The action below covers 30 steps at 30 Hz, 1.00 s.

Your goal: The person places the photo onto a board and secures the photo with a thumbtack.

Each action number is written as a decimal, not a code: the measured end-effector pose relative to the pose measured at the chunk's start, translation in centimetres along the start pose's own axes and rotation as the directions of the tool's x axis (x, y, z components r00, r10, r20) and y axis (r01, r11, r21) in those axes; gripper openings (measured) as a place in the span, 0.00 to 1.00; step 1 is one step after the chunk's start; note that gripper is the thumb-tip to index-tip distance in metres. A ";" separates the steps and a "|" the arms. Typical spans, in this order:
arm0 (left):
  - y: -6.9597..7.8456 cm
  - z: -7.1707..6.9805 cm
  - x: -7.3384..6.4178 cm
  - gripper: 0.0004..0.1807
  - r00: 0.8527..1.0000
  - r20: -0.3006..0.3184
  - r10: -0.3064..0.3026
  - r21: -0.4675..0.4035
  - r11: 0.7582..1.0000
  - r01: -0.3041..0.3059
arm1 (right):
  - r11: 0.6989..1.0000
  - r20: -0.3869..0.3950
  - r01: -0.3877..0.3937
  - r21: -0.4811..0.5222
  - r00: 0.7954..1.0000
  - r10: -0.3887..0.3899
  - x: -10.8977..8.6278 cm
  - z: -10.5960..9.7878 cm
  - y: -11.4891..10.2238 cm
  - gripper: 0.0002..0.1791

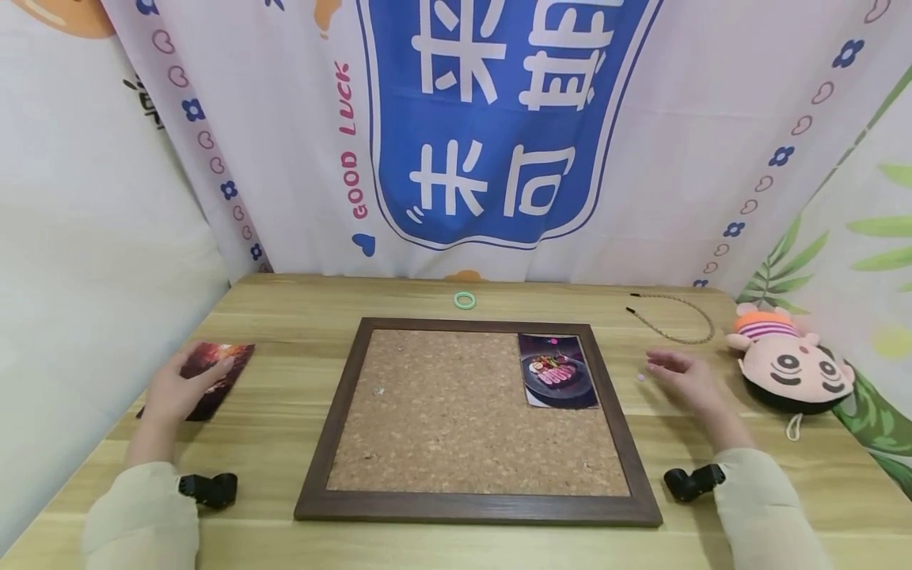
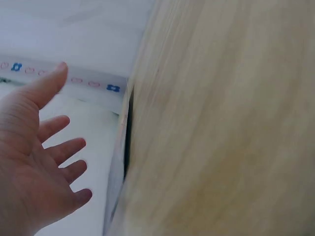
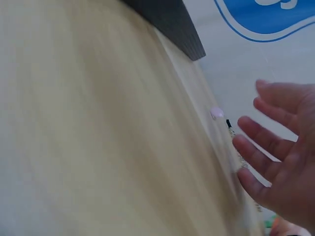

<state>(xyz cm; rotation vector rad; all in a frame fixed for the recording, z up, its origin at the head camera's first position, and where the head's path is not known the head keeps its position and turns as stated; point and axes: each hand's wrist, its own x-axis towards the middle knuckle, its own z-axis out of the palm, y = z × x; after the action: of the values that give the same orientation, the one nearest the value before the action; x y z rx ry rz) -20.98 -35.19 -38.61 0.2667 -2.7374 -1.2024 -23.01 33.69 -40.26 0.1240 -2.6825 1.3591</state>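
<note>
Left hand (image 1: pixel 176 388): fingers straight and spread in the left wrist view (image 2: pixel 54 152), nothing gripped; in the head view palm down over the near end of a dark photo card (image 1: pixel 214 372) lying flat on the wooden table (image 1: pixel 285 317), left of the cork board (image 1: pixel 463 412); contact with the card probable, not confirmable from the head view; card itself out of the left wrist frame.

Right hand (image 1: pixel 682 376): fingers extended and slightly apart (image 3: pixel 268 147), holding nothing; low over the table just right of the board's dark frame (image 1: pixel 616 419); touching the table or hovering, cannot tell; small pale pin-like object (image 1: pixel 640 378) on the table just beside the fingertips, seen again in the right wrist view (image 3: pixel 216 113), apart from the fingers.

On the board: one food photo (image 1: pixel 559 370) lying in the upper right corner of the cork, edge close to the frame.

Elsewhere on the table: green ring (image 1: pixel 465 300) behind the board; thin braided headband (image 1: pixel 677 317) at far right; plush toy (image 1: pixel 791 368) on the right edge, near the right hand but apart; printed curtain (image 1: pixel 499 119) behind.
</note>
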 end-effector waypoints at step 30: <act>-2.0 -0.4 -1.0 0.47 0.981 -0.057 -0.186 0.389 0.901 0.194 | 0.978 -0.137 -0.006 -0.210 0.990 -0.024 -0.5 2.5 1.2 0.12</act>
<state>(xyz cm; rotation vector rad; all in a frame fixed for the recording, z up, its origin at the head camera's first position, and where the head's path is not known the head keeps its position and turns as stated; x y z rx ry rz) -19.76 -36.60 -39.88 0.5981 -2.9707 -0.6617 -22.84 32.33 -42.75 0.0187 -2.6818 1.0316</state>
